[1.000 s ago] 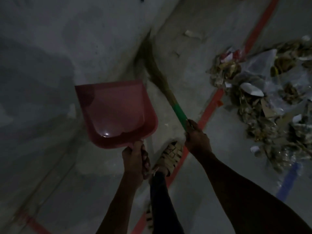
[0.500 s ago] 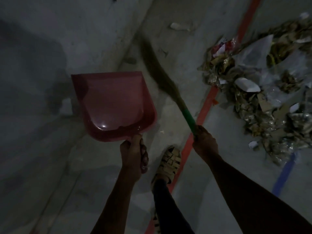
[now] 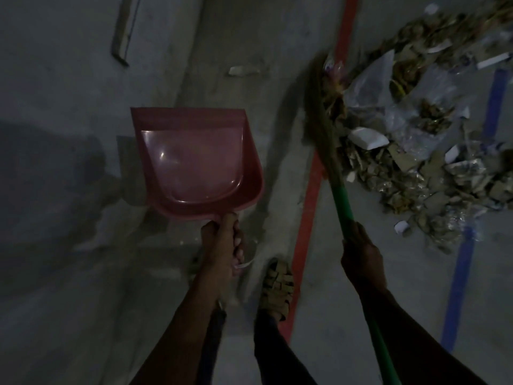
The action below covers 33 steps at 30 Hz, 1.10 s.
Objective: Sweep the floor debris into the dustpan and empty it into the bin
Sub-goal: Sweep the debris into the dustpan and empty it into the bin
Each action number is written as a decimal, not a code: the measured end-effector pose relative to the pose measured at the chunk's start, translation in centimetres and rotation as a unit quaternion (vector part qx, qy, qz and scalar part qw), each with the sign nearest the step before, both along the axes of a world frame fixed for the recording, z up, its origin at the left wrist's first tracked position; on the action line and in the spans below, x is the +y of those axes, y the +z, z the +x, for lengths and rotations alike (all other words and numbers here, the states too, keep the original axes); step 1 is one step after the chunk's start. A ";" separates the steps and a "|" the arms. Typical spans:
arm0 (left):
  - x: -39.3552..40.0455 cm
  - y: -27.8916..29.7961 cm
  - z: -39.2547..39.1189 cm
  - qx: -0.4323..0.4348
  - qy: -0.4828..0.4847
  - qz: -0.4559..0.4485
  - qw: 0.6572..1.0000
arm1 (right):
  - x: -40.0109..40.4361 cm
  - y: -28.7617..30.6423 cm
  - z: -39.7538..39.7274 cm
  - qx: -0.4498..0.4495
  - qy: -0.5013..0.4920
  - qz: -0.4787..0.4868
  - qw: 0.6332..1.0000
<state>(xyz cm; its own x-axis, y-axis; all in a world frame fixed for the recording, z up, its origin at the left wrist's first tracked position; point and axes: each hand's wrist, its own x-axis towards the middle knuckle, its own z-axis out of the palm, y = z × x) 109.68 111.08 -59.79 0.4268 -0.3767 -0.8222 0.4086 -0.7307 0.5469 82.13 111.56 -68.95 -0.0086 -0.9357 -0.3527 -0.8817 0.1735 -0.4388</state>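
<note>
Head view is dim; I see my left hand (image 3: pixel 223 245) gripping the dustpan (image 3: pixel 194 162) handle, right hand (image 3: pixel 361 254) gripping the broom (image 3: pixel 342 202); blurred bristles touch the debris (image 3: pixel 416 151); bin unseen.

Glossy pink plastic dustpan (image 3: pixel 191 159), rough matt concrete floor (image 3: pixel 69 287) (clear plastic film glints among the debris (image 3: pixel 410 140)).

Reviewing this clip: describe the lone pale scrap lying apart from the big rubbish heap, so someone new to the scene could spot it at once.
Start at the red floor stripe running up the middle, with the debris pile on its right. Look left of the stripe's upper part, above the pink dustpan. The pale scrap lies there alone on bare concrete, unlike the heaped litter across the stripe.
</note>
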 end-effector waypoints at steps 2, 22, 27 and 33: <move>-1.3 0.2 0.2 -0.001 -0.009 0.006 1.000 | -0.9 0.1 1.0 -0.039 0.002 -0.019 0.999; -14.8 1.5 15.4 -0.021 -0.089 0.033 0.995 | -23.9 0.2 26.3 -0.028 -0.022 0.183 0.983; -16.9 2.4 14.5 -0.019 -0.123 0.033 0.992 | -21.9 -0.8 20.2 -0.043 -0.133 0.188 0.972; -17.0 2.4 8.7 -0.017 -0.143 0.036 0.989 | -17.3 0.0 7.4 0.038 -0.167 0.198 0.965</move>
